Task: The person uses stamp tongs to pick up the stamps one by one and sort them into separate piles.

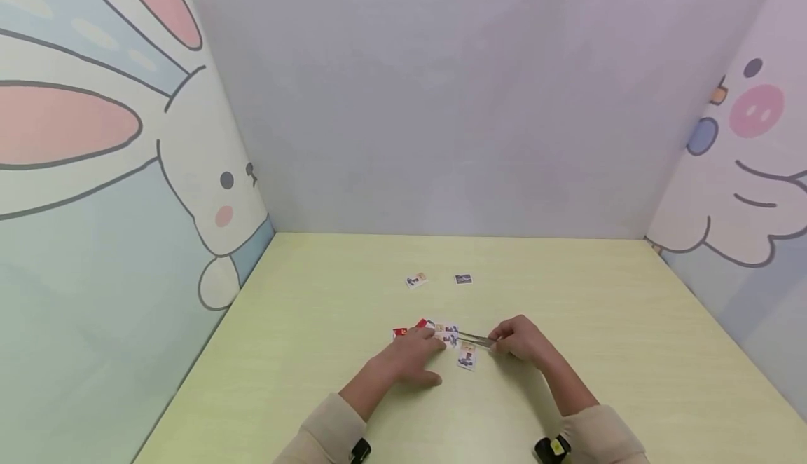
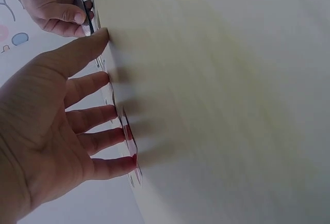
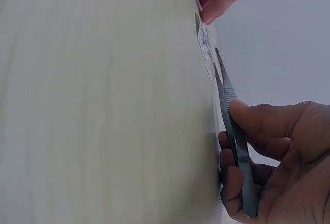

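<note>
My right hand holds metal tweezers between thumb and curled fingers. The tweezers' two tips stand apart, close to a small pile of stamp-like paper pieces in the head view. My left hand is spread, its fingertips resting on the pile and its thumb out to the side. Red paper pieces show at the pile's left, partly hidden by the left hand. A single printed piece lies nearer to me, just below the tweezers' tips.
Farther back on the pale yellow tabletop lie two more small pieces, a light one and a dark one. A grey wall closes off the back, and cartoon-printed panels stand on both sides.
</note>
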The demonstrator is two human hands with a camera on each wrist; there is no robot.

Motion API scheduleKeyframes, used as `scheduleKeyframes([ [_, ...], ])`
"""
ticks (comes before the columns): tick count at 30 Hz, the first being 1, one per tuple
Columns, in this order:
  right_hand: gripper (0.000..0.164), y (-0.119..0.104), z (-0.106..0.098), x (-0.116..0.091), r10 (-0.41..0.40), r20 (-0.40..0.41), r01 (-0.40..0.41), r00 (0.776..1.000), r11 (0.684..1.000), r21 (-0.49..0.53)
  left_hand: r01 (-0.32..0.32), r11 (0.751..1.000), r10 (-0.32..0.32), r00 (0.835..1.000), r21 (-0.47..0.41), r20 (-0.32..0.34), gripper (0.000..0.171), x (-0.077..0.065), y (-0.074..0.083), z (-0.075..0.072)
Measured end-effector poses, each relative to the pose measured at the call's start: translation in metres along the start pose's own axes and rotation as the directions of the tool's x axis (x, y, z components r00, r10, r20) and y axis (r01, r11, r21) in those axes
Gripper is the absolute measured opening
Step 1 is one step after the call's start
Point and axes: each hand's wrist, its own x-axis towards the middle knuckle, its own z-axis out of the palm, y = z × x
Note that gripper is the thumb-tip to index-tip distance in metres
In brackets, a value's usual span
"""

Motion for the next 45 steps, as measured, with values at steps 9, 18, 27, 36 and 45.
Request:
scheduleKeyframes([
  [9, 0.01, 0.0, 0.002, 0.001, -0.032, 0.044, 0.031, 0.999, 0.999, 0.026, 0.02, 1.0, -0.02, 1.0, -0.008, 0.004, 0.054, 0.001, 0.001, 0.0],
  [18, 0.006, 0.001, 0.005, 0.0, -0.058, 0.042, 0.056, 0.997, 0.998, 0.033, 0.035, 0.999, -0.035, 0.999, -0.011, 0.01, 0.054, 0.0, 0.003, -0.001],
  [27, 0.005, -0.001, 0.004, 0.001, -0.049, 0.032, 0.049, 0.998, 0.999, 0.015, 0.013, 1.0, -0.013, 1.0, 0.013, -0.005, 0.054, 0.001, 0.0, 0.002],
  [36, 0.008, -0.005, -0.006, 0.0, -0.023, -0.02, 0.024, 1.0, 1.0, 0.015, -0.014, 0.998, 0.016, 0.999, 0.061, -0.037, 0.051, 0.0, -0.003, 0.003],
  [45, 0.006, -0.002, -0.007, -0.002, -0.025, -0.025, 0.026, 0.999, 0.998, 0.05, -0.038, 0.996, 0.042, 0.997, 0.077, -0.062, 0.048, -0.002, -0.001, 0.001],
])
